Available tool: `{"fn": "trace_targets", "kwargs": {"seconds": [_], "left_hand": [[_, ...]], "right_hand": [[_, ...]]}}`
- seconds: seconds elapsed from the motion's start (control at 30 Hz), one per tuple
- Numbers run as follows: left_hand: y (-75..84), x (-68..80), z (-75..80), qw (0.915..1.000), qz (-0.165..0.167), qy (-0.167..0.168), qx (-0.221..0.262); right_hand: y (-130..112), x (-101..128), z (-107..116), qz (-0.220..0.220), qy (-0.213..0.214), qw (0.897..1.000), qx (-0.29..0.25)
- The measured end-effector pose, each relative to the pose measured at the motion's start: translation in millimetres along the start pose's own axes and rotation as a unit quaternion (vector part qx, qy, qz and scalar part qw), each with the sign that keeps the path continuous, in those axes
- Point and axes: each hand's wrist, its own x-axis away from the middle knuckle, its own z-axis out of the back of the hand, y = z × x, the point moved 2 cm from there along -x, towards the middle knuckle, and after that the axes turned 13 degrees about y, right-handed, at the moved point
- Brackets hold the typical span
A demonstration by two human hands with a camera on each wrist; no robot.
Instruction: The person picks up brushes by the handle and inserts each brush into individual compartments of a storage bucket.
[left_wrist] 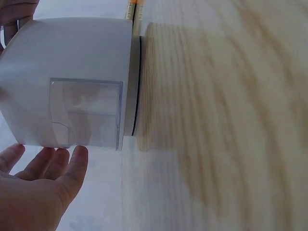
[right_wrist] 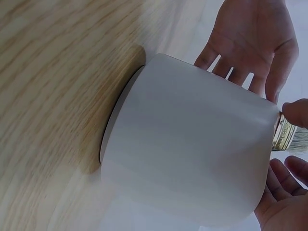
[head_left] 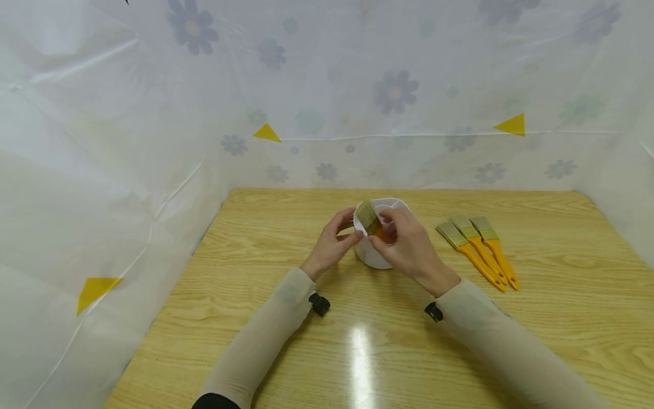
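A white round desk organizer (head_left: pixel 375 257) with inner dividers stands upright at the table's middle. My left hand (head_left: pixel 334 241) holds its left side, fingertips against the wall and thumb by the rim. In the left wrist view, the fingers touch the organizer next to a clear window panel (left_wrist: pixel 86 113). My right hand (head_left: pixel 409 244) grips a flat paintbrush (head_left: pixel 367 217) over the opening. The pale bristles tilt up and left, while the orange handle points down into the organizer, its lower part hidden. The thumb lies by the metal band (right_wrist: pixel 285 134) in the right wrist view.
Three more paintbrushes (head_left: pixel 477 244) with yellow-orange handles lie side by side on the table to the right, bristles away from me. The wooden table (head_left: pixel 255 244) ends at a flowered plastic sheet (head_left: pixel 327 85) with yellow triangle markers. Another plastic sheet hangs at the left.
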Motion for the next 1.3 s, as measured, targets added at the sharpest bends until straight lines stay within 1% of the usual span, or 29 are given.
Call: {"fn": "trace_targets", "kwargs": {"seconds": [0.23, 0.5, 0.87, 1.03, 1.13, 1.3], "left_hand": [[-0.4, -0.3, 0.0, 1.0, -0.002, 0.001, 0.0], [-0.7, -0.4, 0.0, 0.9999, 0.0, 0.008, 0.009], [-0.9, -0.3, -0.2, 0.9996, 0.003, -0.001, 0.029], [-1.4, -0.2, -0.4, 0.9995, -0.003, -0.005, 0.032], [-0.6, 0.1, -0.5, 0.9996, -0.007, -0.007, 0.028], [0.4, 0.4, -1.4, 0.9996, -0.01, -0.006, 0.027]], "right_hand": [[-0.1, -1.5, 4.9, -0.002, 0.001, 1.0, -0.009], [2.7, -1.5, 9.4, 0.004, 0.011, 0.999, -0.034], [13.2, -2.8, 26.2, 0.011, 0.051, 0.997, -0.053], [18.2, -3.7, 32.9, 0.012, 0.069, 0.997, -0.037], [20.0, -3.8, 36.5, 0.004, 0.075, 0.997, -0.025], [23.2, -3.4, 40.4, -0.004, 0.083, 0.996, -0.021]]}}
